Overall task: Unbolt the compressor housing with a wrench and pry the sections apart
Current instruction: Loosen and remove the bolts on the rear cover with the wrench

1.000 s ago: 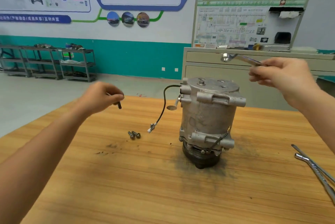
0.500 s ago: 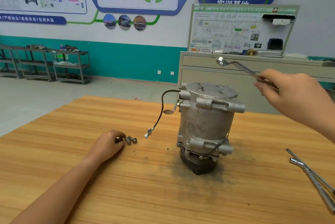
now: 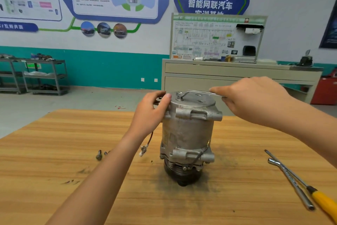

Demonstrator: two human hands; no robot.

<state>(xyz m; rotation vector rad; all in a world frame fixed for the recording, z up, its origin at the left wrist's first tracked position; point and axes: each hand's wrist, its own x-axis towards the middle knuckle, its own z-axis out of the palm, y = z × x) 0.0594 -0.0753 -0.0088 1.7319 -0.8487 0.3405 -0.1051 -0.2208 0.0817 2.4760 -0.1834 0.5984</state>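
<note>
Workshop posters line the wall behind a wooden table [image 3: 54, 152], and mid-table the compressor [image 3: 187, 133] stands upright on its pulley end. The left hand [image 3: 151, 111] curls its fingers round the top rim to brace it. The right hand [image 3: 255, 100] grips the wrench [image 3: 197, 92] handle, ring end seated on a top bolt [image 3: 180, 97]. That cast body looks heavy, stiff and grimy, so I'd hold it firmly at the rim or lugs. Loose bolts [image 3: 99, 155] lie left, and a screwdriver [image 3: 324, 204] right.
</note>
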